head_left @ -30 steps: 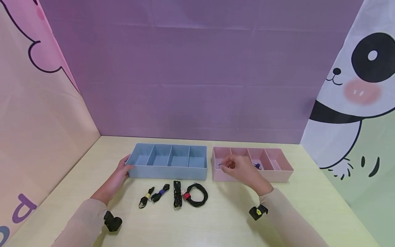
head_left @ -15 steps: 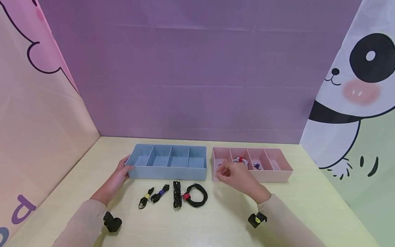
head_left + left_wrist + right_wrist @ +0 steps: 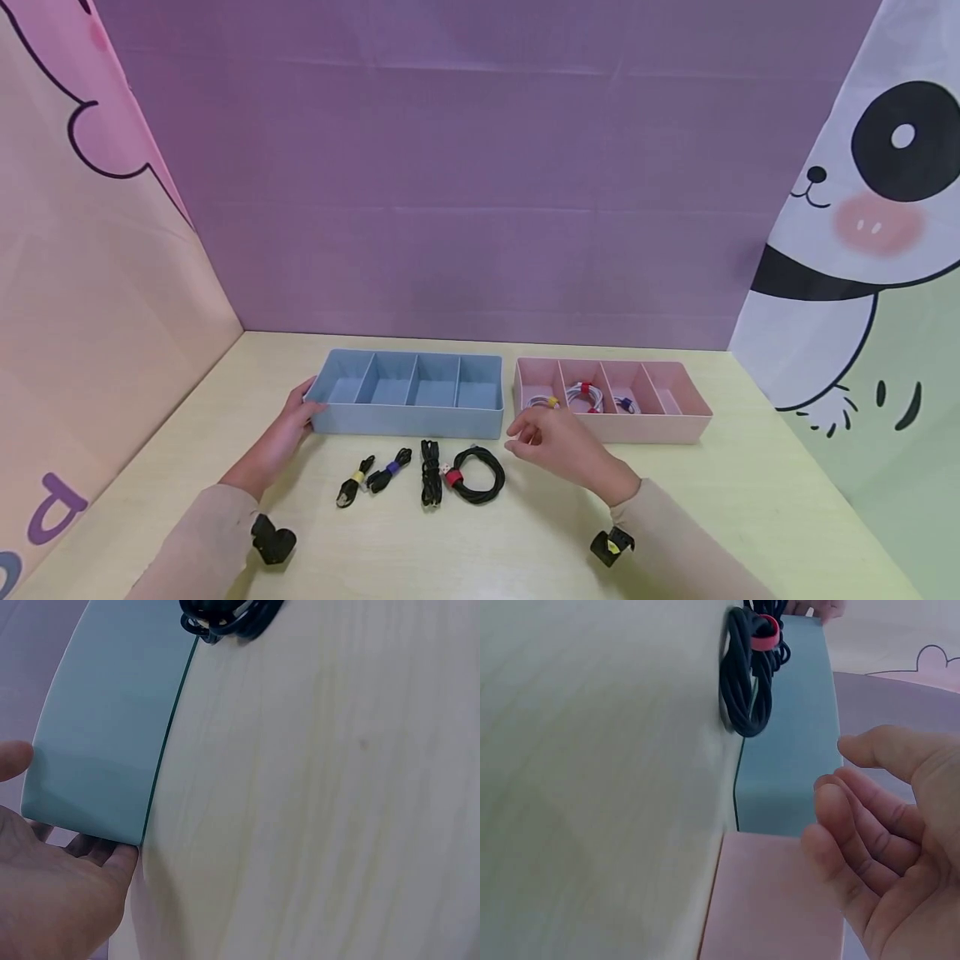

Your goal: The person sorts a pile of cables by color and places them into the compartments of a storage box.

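My left hand (image 3: pixel 287 425) grips the left end of a blue divided storage box (image 3: pixel 408 420), its thumb near the upper edge and its fingers at the end wall in the left wrist view. My right hand (image 3: pixel 564 450) hovers before the left front of a pink divided storage box (image 3: pixel 652 429), fingers loosely bent and holding nothing. Three compartments of the pink box hold white cables: one with a yellow tie (image 3: pixel 552 402), a coil with red ties (image 3: pixel 586 388), and one with a dark blue tie (image 3: pixel 625 404). The blue box's compartments show nothing inside.
Black cables lie in front of the blue box: a yellow-tied one (image 3: pixel 355 481), a purple-tied one (image 3: pixel 390 469), a straight bundle (image 3: pixel 431 473) and a red-tied coil (image 3: pixel 491 493). A purple backdrop (image 3: pixel 480 208) rises behind the pale wooden table (image 3: pixel 450 554).
My right hand has moved left and toward me, out of the pink box's left compartment, uncovering the yellow-tied and red-tied white cables. My left hand stays on the blue box.
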A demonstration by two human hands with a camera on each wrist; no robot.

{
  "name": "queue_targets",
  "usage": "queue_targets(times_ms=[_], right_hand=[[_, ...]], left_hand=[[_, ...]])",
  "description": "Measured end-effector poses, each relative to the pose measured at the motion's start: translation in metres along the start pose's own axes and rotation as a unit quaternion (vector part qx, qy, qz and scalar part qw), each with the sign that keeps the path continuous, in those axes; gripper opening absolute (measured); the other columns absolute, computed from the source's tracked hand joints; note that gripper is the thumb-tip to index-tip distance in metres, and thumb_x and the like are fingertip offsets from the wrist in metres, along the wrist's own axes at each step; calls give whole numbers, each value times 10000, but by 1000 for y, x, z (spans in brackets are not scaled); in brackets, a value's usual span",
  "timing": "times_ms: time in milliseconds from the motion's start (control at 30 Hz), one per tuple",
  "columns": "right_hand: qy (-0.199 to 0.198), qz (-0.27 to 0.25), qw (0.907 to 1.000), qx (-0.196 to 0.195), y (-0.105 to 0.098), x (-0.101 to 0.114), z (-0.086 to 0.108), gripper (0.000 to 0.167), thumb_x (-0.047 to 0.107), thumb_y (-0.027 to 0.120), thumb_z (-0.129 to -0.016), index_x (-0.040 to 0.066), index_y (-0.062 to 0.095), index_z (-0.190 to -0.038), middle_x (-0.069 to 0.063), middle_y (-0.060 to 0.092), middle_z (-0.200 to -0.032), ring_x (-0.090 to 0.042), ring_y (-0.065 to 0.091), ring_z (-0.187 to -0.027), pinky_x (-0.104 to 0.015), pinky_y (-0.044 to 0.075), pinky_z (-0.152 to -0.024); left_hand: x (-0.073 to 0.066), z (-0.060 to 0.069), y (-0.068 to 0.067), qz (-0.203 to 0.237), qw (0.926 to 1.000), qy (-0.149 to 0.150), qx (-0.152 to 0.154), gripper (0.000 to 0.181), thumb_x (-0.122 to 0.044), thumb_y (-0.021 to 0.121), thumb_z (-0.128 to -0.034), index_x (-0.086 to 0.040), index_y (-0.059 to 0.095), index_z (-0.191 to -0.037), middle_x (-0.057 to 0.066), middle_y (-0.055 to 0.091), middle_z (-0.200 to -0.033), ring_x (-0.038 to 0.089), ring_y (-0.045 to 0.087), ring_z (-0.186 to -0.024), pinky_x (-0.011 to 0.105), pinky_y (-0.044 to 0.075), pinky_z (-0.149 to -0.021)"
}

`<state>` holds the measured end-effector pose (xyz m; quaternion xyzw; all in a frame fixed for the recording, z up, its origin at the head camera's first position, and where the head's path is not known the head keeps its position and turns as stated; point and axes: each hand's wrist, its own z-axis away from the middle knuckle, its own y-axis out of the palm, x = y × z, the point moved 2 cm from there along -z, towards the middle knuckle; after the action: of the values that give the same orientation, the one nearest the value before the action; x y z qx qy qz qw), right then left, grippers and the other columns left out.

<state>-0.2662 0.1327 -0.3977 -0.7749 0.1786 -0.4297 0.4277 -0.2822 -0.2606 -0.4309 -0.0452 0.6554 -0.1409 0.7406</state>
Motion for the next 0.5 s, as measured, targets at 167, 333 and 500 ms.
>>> queue_targets(times_ms=[167, 333, 500], right_hand=[[5, -20, 9998, 190, 6, 1, -1, 76, 185, 751, -896, 132, 733, -948, 107, 645, -782, -65, 599, -718, -243, 532, -659], [-105, 49, 9996, 252, 13, 1, -2, 96, 170, 775, -875, 104, 742, -937, 88, 652, -770, -69, 595, -709, -231, 526, -637], [-285, 127, 9989, 350, 20, 1, -3, 144, 178, 804, -850, 68, 754, -929, 56, 682, -772, -52, 621, -691, -203, 525, -613]], left_hand=[[-1, 2, 1, -13, 10000, -16, -11, 731, -245, 301, -1054, -92, -189, -1575, 236, -191, -1621, 449, -82, -1485, 599, 59, -1191], [-1, 4, 1, 11, 10000, 14, -15, 734, -253, 305, -1053, -93, -183, -1577, 232, -180, -1624, 445, -77, -1487, 598, 56, -1191], [-2, 5, 2, 40, 10000, 80, -3, 731, -252, 305, -1056, -95, -183, -1577, 231, -175, -1625, 442, -75, -1487, 601, 52, -1190]])
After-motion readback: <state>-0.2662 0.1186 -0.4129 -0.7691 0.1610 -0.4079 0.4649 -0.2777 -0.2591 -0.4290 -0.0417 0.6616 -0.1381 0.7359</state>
